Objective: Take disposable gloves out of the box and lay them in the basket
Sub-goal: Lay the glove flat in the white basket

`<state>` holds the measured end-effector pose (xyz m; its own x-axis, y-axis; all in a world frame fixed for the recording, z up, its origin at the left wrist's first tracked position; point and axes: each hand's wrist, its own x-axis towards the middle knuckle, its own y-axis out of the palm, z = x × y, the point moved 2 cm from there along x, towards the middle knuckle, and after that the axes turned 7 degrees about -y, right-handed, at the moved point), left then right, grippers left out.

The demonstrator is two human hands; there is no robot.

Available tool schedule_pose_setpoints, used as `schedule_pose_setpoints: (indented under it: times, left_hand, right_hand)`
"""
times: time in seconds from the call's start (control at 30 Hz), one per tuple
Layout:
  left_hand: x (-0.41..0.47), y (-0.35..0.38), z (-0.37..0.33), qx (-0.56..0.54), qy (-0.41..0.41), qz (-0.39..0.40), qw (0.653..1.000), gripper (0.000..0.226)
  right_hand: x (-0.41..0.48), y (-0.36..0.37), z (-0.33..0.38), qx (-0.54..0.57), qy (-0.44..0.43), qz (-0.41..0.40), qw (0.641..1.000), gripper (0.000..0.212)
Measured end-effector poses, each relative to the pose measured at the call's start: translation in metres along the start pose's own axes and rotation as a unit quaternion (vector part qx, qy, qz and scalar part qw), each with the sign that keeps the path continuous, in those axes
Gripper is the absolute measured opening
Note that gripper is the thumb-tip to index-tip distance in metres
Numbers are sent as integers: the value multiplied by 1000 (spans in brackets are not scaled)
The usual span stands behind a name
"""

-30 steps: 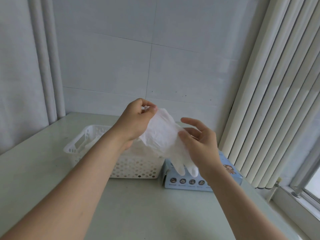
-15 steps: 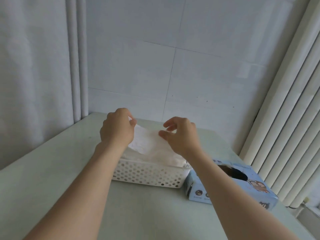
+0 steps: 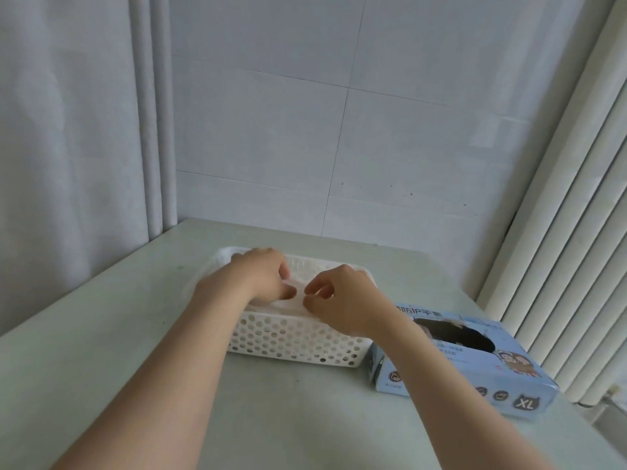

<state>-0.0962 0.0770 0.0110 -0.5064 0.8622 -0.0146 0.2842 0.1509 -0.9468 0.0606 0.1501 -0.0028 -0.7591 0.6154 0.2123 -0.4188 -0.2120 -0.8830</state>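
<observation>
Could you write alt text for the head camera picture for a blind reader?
A bare left hand and right hand reach into a white perforated basket holding white gloves; a blue glove box lies beside it on the table.

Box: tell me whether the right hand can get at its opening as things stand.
Probably yes. The box lies right beside the basket with its oval opening facing up, uncovered; the right hand is just over the basket, and nothing stands between them.
</observation>
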Motion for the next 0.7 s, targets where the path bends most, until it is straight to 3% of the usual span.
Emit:
schedule_pose_setpoints:
  times: [0.1,0.2,0.33,0.43,0.57,0.7]
  left_hand:
    - [2,8,-3,55,-1,54,997,40]
    - [3,10,-6,71,-10,50,996,39]
    - [-3,3,-19,63,14,4,998,32]
    - [-9,1,-43,4,97,-41,994,39]
    - [-27,14,-87,-70,215,-90,970,33]
    - [-41,45,-118,-29,281,-96,954,36]
  right_hand:
    - [-2,1,0,-7,-23,8,1000,28]
    - [-7,3,1,-61,-73,2,995,35]
    - [-18,-15,-9,-71,-97,-136,983,32]
    - [-32,-35,-30,-37,-65,-212,974,31]
    - [-56,-57,-70,-66,-10,-205,976,31]
    - [-85,-69,-101,-62,66,-231,969,27]
